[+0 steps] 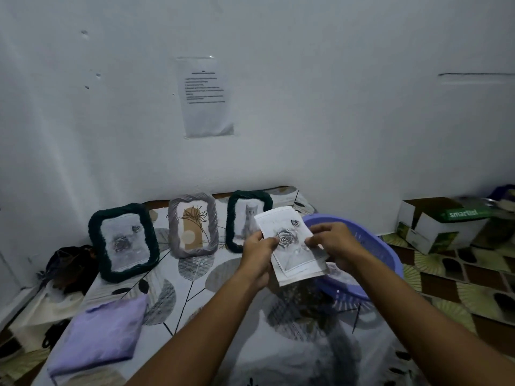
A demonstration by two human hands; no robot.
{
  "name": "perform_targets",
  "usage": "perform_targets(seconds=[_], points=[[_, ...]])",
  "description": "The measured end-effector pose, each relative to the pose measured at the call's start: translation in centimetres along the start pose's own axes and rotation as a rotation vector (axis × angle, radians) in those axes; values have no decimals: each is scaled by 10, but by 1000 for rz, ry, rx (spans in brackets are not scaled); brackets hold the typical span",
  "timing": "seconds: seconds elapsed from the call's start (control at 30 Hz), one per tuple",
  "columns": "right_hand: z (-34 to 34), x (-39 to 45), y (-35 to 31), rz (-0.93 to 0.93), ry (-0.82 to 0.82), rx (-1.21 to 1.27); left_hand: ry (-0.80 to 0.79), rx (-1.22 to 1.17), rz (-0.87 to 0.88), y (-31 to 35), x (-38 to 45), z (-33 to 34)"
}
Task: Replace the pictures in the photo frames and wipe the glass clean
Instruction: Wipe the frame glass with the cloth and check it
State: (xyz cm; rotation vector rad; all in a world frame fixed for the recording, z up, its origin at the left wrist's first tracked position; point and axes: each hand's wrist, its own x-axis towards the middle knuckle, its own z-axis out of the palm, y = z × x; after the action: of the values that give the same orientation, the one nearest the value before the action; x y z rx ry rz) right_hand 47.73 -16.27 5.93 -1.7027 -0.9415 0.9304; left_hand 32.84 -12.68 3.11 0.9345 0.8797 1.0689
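Note:
Three photo frames lean against the wall on the table: a dark green frame with a rose picture at left, a grey frame with a plant drawing in the middle, and a second dark green frame with a cat picture. Above the table I hold a small stack of printed pictures, a grey rose on top. My left hand grips its left edge and my right hand its right edge. A folded lilac cloth lies at the table's front left.
A purple plastic basket sits on the table's right edge, behind the pictures. The table wears a leaf-patterned cover. A dark bag lies at far left. A white cardboard box stands on the patterned floor at right. A printed sheet hangs on the wall.

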Motion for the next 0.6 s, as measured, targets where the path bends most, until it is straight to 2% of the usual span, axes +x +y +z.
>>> perform_targets(seconds=[0.17,0.33,0.47,0.6], points=[[-44,27,11,21,139,147,42,103,-51,-20,17,29],[-79,63,24,-10,333,-94,129,199,-169,-50,33,33],[-81,91,47,66,307,-283,108,151,-252,-66,37,37],[-75,99,64,114,169,-428,103,111,-259,-70,40,41]])
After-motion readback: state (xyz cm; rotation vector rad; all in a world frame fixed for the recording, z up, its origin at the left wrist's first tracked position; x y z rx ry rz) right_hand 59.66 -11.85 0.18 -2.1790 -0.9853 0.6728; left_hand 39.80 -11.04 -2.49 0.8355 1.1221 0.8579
